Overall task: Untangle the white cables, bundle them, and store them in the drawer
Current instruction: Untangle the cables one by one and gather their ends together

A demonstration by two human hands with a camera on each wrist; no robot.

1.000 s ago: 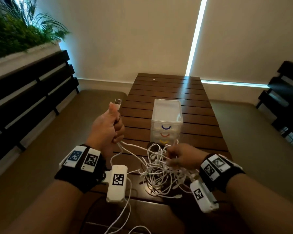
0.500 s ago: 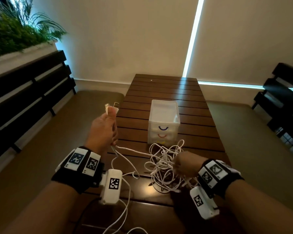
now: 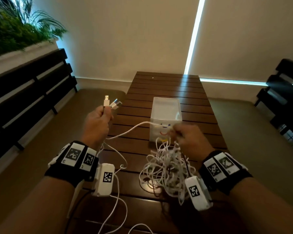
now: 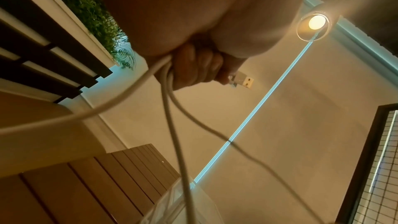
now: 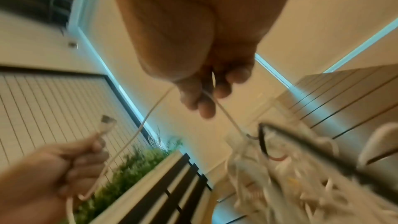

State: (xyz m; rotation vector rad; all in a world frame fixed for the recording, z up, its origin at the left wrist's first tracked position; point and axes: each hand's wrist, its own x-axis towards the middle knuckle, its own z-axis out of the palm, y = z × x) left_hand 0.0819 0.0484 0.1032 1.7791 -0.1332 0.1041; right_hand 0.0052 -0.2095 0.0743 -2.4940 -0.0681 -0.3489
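Up above the table's left edge, my left hand (image 3: 96, 122) is curled tight around white cable ends, two USB plugs (image 3: 110, 103) poking out past my thumb. My right hand (image 3: 187, 137) pinches one strand, lifting the tangled white cables (image 3: 166, 168) off the slatted table (image 3: 167, 86) just before one small plastic drawer unit (image 3: 166, 114).

I am seeing two hands, a left hand (image 3: 96, 125) and a right hand (image 3: 189, 137). I am seeing two plugs (image 3: 111, 103) sticking up from the left one. I am seeing one pile of white cables (image 3: 166, 169) near me; I cannot count the cables in it. I am seeing one drawer box (image 3: 166, 112) and one table (image 3: 166, 85).
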